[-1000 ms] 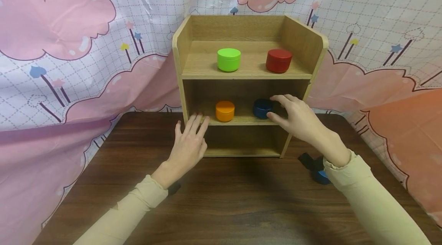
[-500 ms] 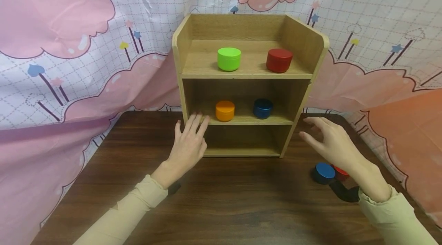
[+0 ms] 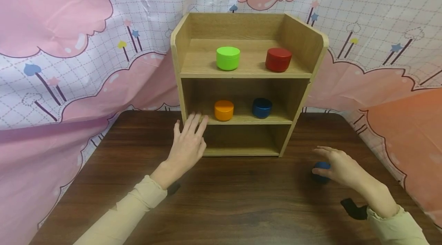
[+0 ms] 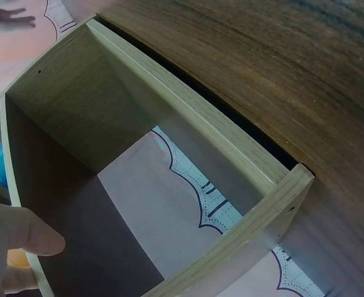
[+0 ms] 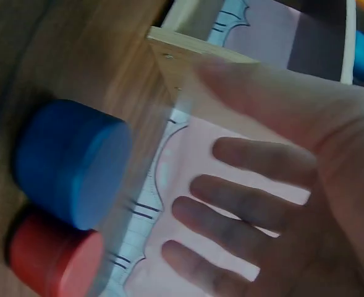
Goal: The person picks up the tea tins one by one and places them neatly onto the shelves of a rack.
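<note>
My left hand (image 3: 186, 145) has its fingers stretched onto the left front edge of the small wooden shelf unit (image 3: 241, 75), at the middle board. In the left wrist view its thumb (image 4: 36, 235) overlaps that board's edge. Over the table on the right, my right hand (image 3: 348, 172) is spread and empty, its thumb overlapping a round blue tin (image 3: 321, 165) in the head view. The right wrist view shows that blue tin (image 5: 64, 164) beside a smaller-looking red tin (image 5: 49, 253), apart from the fingers. In the head view, the hand hides the red one.
A lime green tin (image 3: 228, 58) and a dark red tin (image 3: 278, 60) stand on the unit's top level. Orange (image 3: 223, 110) and dark blue (image 3: 261, 108) tins occupy the middle level. A patterned cloth (image 3: 145, 18) hangs behind the brown table (image 3: 235, 199).
My right hand has withdrawn from the dark blue tin on the middle level and moved right and down to the tins on the table. The left hand stays at the shelf edge.
</note>
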